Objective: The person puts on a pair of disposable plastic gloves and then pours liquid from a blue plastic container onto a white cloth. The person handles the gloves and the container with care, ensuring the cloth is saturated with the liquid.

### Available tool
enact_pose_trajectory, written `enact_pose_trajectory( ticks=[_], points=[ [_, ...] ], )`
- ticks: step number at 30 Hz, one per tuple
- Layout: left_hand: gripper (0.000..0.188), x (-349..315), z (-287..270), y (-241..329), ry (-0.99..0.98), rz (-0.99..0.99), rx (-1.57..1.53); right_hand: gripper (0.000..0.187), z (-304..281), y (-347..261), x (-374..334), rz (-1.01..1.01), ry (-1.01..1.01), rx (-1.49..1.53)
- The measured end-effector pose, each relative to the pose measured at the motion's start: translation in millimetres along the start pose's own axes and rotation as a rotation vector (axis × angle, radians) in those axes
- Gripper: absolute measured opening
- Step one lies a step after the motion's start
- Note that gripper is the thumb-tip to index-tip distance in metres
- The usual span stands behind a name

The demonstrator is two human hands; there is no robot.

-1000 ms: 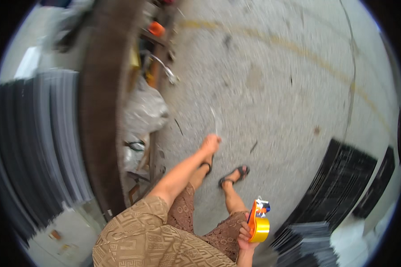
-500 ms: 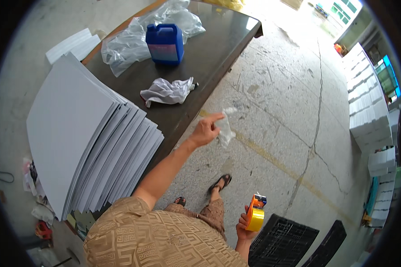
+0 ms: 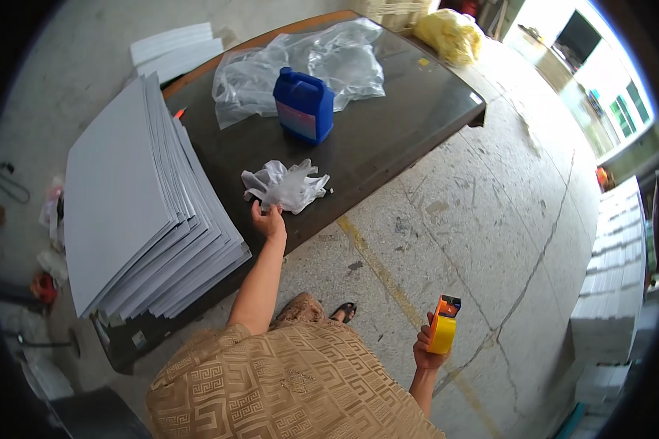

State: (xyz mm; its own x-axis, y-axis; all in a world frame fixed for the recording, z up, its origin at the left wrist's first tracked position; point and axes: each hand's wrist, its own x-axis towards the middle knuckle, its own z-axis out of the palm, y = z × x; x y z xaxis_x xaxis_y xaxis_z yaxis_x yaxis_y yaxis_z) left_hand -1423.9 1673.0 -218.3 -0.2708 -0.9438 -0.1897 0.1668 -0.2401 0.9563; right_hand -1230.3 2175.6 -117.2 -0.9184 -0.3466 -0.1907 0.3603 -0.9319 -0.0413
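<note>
White crumpled bundle (image 3: 291, 184) touches left hand (image 3: 269, 222), grip unclear; right hand (image 3: 427, 351) clasps yellow tape dispenser (image 3: 442, 334).

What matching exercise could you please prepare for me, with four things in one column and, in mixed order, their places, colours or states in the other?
Things:
1. jug
2. tape dispenser
3. stack of sheets
4. crumpled white bundle

Places, colours or states:
A. pale grey, to the left of both hands
B. on the table, at the left hand
C. blue, standing upright
D. held in the right hand

Right pairs: 1-C, 2-D, 3-A, 4-B
</note>
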Motion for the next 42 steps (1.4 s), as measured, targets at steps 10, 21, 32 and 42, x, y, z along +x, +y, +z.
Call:
enact_pose_trajectory(
  ticks=[10, 21, 32, 42],
  points=[
    [0.059, 40.6, 66.3, -45.5, -0.503, 0.199, 0.362, 0.081, 46.1, -33.2, 161.7, 0.222, -0.011, -0.122],
    [0.053, -6.7, -23.2, -12.4, -0.010, -0.021, 0.005, 0.089, 77.3, -3.1, 317.4, 0.507, 0.087, -0.363],
    [0.045, -62.4, -58.2, 2.5, 0.119, -0.001, 0.398, 0.085, 100.7, 53.5, 444.4, 0.923, 0.195, -0.576],
    [0.035, -80.6, -35.2, 48.2, 0.030, 0.283, 1.078, 0.065, 94.4, 57.1, 464.9, 1.040, 0.192, -0.541]
  ],
)
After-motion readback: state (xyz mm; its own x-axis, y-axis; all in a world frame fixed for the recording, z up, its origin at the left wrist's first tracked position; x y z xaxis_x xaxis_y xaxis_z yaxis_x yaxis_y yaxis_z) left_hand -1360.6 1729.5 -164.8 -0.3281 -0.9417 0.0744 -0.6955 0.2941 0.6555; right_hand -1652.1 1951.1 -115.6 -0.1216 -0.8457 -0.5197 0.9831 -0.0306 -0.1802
